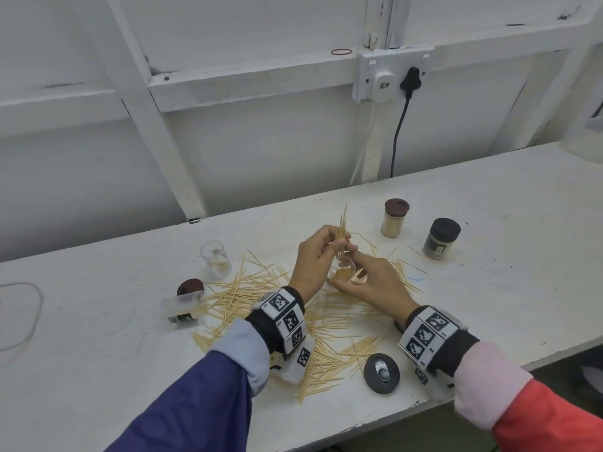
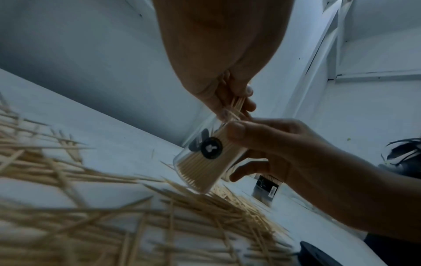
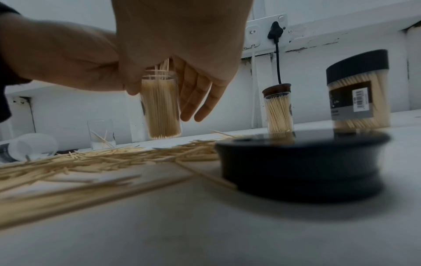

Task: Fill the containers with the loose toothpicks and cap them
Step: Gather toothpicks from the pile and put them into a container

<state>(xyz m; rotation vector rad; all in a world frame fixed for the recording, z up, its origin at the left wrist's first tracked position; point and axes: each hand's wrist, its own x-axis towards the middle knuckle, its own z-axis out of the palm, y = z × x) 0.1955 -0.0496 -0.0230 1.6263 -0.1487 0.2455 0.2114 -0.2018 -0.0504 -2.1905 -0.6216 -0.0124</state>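
Note:
My left hand [image 1: 337, 246] pinches a small bunch of toothpicks [image 1: 342, 228], tips up, just over the mouth of a clear container [image 1: 342, 275]. My right hand [image 1: 359, 272] holds that container between thumb and fingers, slightly above the table. In the left wrist view the container [image 2: 205, 162] is tilted, packed with toothpicks, and bears a round black sticker. In the right wrist view the container [image 3: 161, 106] looks nearly full. Loose toothpicks [image 1: 254, 295] lie scattered on the white table [image 1: 489, 256] under and around both hands. A black lid [image 1: 381, 373] lies near my right wrist.
An empty clear container [image 1: 215, 259] stands at the left; another container [image 1: 182, 309] lies on its side beside a brown cap [image 1: 190, 287]. A brown-capped full container [image 1: 394, 220] and a bigger black-lidded jar [image 1: 440, 238] stand at the back right. The wall runs close behind the table.

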